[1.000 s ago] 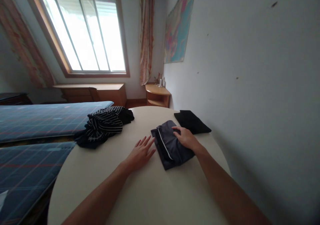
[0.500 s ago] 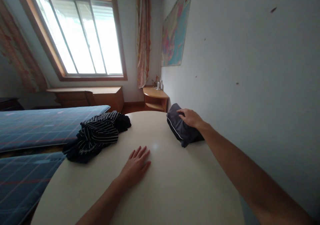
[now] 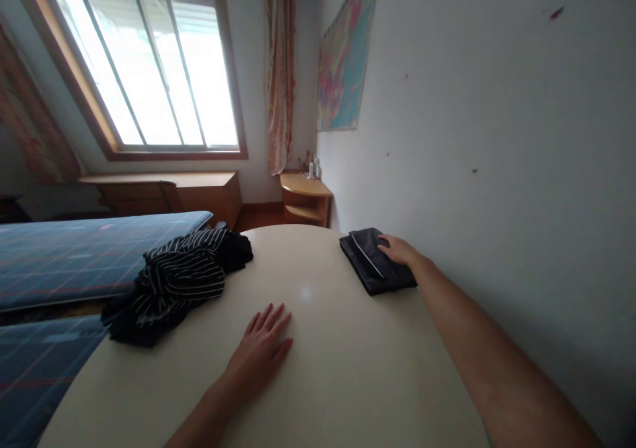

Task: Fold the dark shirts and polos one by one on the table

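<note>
A dark grey folded garment (image 3: 368, 269) with a thin white line of piping lies as a flat bundle on the right side of the pale round table (image 3: 318, 368). My right hand (image 3: 399, 250) rests on its upper right part, fingers stretched out over the cloth. Palm down on the bare tabletop, my left hand (image 3: 265, 342) has its fingers spread and holds nothing. To the left, a crumpled black garment with white stripes (image 3: 186, 272) is heaped at the table's edge.
Beds with blue checked mattresses (image 3: 99, 256) stand left of the table. A white wall (image 3: 472, 236) runs close along the right. Beyond the table are a corner shelf (image 3: 305, 184) and a low wooden desk (image 3: 209, 180) under the window.
The raised, bulging part of the grey garment has come down, and the bundle now lies flatter under my right hand. My left hand stays on the table. The view has shifted slightly.
</note>
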Motion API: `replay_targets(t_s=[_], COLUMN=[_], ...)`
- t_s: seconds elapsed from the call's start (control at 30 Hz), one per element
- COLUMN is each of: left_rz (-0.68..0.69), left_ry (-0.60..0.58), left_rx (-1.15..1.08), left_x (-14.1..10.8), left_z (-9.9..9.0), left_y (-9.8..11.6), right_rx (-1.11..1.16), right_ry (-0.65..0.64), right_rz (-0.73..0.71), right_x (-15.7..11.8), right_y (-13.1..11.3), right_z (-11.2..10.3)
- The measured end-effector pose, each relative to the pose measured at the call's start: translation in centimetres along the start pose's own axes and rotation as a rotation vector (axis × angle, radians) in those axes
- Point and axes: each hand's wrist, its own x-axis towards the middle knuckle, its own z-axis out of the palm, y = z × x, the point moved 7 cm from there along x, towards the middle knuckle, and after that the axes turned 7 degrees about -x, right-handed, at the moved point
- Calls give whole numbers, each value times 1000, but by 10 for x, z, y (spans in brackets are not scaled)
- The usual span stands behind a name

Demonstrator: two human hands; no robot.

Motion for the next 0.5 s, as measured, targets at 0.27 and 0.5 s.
replay_targets(t_s=[0.27,0.5], left_rz=[1,-6], left_ry=[19,39], left_rx=[0,17], left_x=[2,2], left_z=[-1,-5], left_y=[-3,1], right_rx=[-10,0], right_ry=[45,162], right_rz=[70,17], right_x=[-11,-68], right_y=[8,-94], right_z=[2,16])
